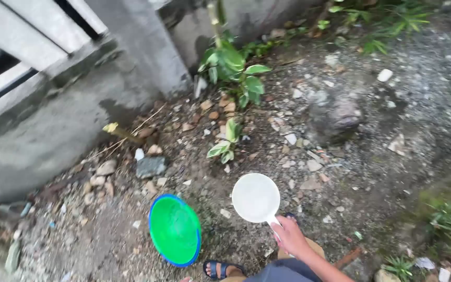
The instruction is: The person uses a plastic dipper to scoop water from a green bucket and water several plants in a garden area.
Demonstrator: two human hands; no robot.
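Here, low and right of centre in the frame, the right hand is clenched around the short handle of a round white plastic dipper. The fingers wrap the handle fully, so only a stub of it shows between the fist and the bowl. The dipper's bowl juts up and to the left of the hand, its smooth pale inside facing the camera, held above the ground. The left hand is out of the picture.

Just left of the dipper, at lower centre, a round green plastic basin with a blue rim is tilted, its glossy inside turned toward the camera. It is near the dipper but not touching it, and apart from the hand.

At the bottom edge a foot in a dark strapped sandal shows below the basin.

The ground is rough, dark, damp soil scattered with pale stones and chips. A small leafy green plant stands at upper centre, with a smaller seedling between it and the dipper. A stained grey concrete wall fills the upper left. A rounded dark rock sits right of centre.
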